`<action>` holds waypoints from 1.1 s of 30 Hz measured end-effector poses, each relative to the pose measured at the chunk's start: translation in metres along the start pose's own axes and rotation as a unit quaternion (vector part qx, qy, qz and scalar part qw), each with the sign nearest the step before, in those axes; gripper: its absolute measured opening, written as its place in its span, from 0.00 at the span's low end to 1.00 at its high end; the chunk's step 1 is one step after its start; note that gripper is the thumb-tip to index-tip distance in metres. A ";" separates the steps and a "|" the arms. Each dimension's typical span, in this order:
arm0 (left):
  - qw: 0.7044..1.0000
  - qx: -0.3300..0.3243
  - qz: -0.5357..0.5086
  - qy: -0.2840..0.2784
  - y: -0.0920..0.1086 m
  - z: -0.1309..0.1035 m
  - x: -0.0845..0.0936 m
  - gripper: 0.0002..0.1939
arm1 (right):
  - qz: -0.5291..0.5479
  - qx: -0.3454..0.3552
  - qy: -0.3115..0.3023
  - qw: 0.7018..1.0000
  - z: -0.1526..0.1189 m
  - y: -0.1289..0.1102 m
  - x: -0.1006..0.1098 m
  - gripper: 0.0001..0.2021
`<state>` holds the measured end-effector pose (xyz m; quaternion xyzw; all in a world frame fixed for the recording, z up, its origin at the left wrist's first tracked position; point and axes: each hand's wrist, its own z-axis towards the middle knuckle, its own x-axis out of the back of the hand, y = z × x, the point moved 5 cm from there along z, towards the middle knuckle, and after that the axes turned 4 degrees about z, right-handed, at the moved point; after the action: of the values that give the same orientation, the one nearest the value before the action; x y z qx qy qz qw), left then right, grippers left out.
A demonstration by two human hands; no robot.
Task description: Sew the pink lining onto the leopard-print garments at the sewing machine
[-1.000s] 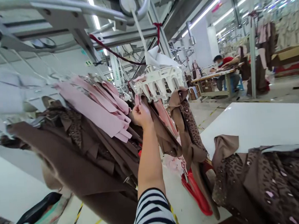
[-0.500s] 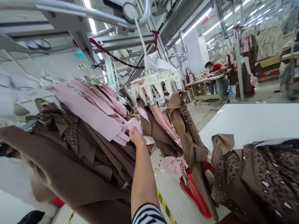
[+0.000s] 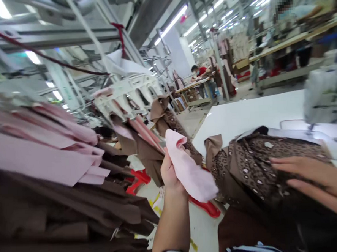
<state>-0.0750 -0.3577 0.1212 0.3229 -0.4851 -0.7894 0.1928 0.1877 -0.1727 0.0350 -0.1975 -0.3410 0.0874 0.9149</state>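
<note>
My left hand [image 3: 171, 171] is closed around a small pink fabric piece [image 3: 189, 168], which droops to the right over the fist. At the right, my right hand [image 3: 305, 171] has its fingers stretched out and slightly blurred. It is over or against a brown leopard-print garment [image 3: 256, 158] that hangs off the edge of the white table [image 3: 241, 110]; whether it touches the cloth I cannot tell. Left of my left hand hang several pink fabric strips [image 3: 41, 152] above dark brown cloth panels [image 3: 62, 212].
A white hanger rack [image 3: 129, 92] with brown and pink pieces clipped on it hangs ahead. A sewing machine [image 3: 325, 93] stands on the table at right. Red straps [image 3: 139, 179] hang low. Overhead runs a metal rail [image 3: 52, 42]. Two people work at farther tables.
My left hand has drawn the pink piece away from the hanging strips, to the right. My right hand has come into view. The view has swung right, showing the sewing machine.
</note>
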 end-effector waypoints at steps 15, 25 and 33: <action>0.970 0.090 -0.186 -0.131 -0.058 0.018 -0.099 0.18 | 0.154 -0.164 -0.012 0.974 -0.022 -0.019 -0.005 0.14; 0.954 0.044 -0.269 -0.126 -0.062 0.028 -0.098 0.17 | 0.188 -0.175 -0.063 0.964 -0.021 -0.005 -0.056 0.20; 0.934 0.056 -0.303 -0.184 -0.060 0.024 -0.103 0.15 | 0.184 -0.128 -0.085 0.971 -0.002 -0.014 -0.062 0.10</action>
<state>-0.0168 -0.2516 0.1091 0.3142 -0.4349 -0.8274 -0.1662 0.1422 -0.2038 0.0030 -0.3641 -0.3832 0.2265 0.8181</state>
